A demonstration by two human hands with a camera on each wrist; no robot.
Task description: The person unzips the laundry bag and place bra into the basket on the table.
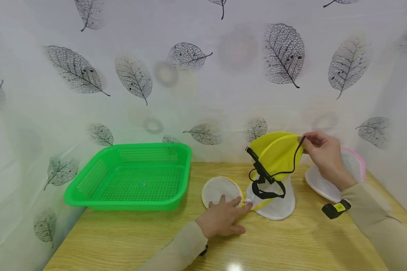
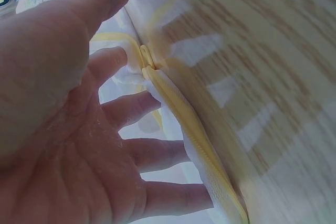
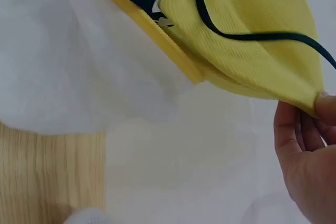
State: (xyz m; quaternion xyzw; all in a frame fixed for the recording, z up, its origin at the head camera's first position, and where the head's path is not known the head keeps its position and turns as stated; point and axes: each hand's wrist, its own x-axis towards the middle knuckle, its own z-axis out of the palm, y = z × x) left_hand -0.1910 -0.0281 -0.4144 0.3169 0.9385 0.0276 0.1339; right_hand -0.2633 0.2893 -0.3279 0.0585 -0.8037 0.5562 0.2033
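Note:
A yellow bra (image 1: 279,154) with black straps hangs raised over the table, its black band low against a white mesh laundry bag (image 1: 280,203). My right hand (image 1: 325,156) pinches the edge of one cup between thumb and fingers; the right wrist view shows the ribbed cup (image 3: 252,45) beside the bag's yellow zip edge (image 3: 163,40). My left hand (image 1: 222,217) lies with fingers spread on the bag's left part, touching it near the zip. In the left wrist view, straight fingertips rest on the bag along its yellow zipper (image 2: 184,114). Whether the bra's lower part is inside the bag is hard to tell.
A green plastic basket (image 1: 181,192) stands at the left of the wooden table (image 1: 129,241). Behind my right forearm lies another white mesh piece with a pink rim (image 1: 356,163). A leaf-patterned curtain (image 1: 230,90) hangs along the table's back.

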